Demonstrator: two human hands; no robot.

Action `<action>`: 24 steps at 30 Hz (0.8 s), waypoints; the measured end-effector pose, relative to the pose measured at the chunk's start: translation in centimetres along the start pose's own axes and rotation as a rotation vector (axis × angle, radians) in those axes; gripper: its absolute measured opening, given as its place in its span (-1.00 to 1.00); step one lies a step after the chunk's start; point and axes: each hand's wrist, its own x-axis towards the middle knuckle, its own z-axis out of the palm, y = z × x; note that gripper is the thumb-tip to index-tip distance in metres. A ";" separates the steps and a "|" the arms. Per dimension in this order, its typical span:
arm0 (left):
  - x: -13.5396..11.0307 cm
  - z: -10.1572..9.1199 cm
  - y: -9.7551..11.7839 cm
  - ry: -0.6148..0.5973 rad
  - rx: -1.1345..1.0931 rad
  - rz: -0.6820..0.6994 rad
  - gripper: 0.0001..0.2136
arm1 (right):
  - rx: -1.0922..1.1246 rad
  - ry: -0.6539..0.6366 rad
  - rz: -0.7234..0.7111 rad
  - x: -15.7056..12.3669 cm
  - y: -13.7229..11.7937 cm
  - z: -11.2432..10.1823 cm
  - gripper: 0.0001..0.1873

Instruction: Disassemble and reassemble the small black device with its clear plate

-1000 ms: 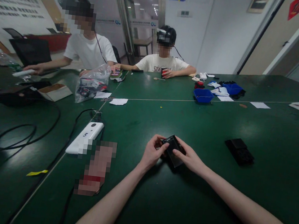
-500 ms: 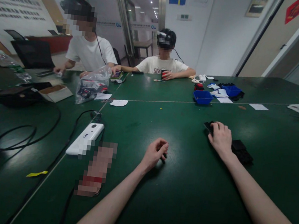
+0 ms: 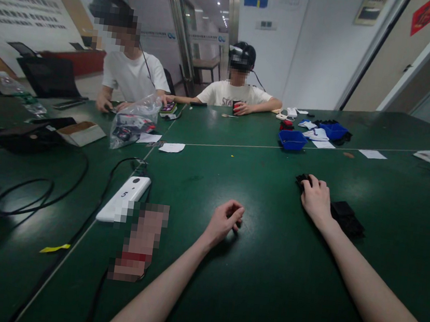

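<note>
My right hand (image 3: 317, 198) reaches over the dark green tabletop (image 3: 255, 281), fingers bent over a small black object (image 3: 302, 179). Much of that object lies under my fingers, so its kind cannot be made out. Just right of my right wrist is a black folded item (image 3: 347, 217), perhaps of fabric, flat on the table. My left hand (image 3: 226, 219) rests on its side near the middle, with fingers loosely curled and the thumb close to them. Nothing shows in its grasp.
Left of my left arm lie a white power strip (image 3: 124, 199), a blurred pinkish item (image 3: 145, 236) and black cables (image 3: 36, 215). Further off are a clear plastic bag (image 3: 135, 122), an open box (image 3: 85, 133) and a blue tray (image 3: 293, 140). Two people sit across the table.
The black object under my right hand has turned slightly and shows a rougher edge. My left hand stays in place. The hand of the person at far left has moved right.
</note>
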 end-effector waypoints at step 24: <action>0.2 -0.1 -0.6 -0.012 0.033 0.010 -0.69 | -0.115 -0.500 0.371 -1.5 3.6 -5.1 -0.73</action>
